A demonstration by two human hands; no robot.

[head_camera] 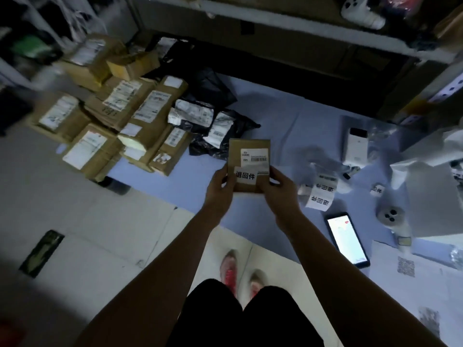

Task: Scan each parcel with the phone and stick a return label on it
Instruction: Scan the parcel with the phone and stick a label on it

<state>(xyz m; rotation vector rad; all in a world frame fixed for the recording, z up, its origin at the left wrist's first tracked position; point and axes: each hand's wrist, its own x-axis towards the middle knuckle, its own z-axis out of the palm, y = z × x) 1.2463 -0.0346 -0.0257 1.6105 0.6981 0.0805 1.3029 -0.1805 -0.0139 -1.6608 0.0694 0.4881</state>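
Note:
A small brown cardboard parcel [248, 146] is held up in the middle of the view, above a pale blue sheet [288, 116]. My left hand [220, 186] grips its left edge and my right hand [280, 189] grips its right edge. A white barcode label sits on its upper right. A white return label [246, 176] with black characters lies across its lower front between my thumbs. The phone [348, 239] lies screen-up and lit on the sheet to my right. A strip of return labels [322, 194] lies just left of and beyond the phone.
A pile of brown boxes [117, 121] and black mailer bags [215, 121] fills the left. A white label printer [354, 146] and a white bag [426, 186] lie at the right. A shelf [275, 23] runs along the back. My feet [240, 271] stand on white tiles.

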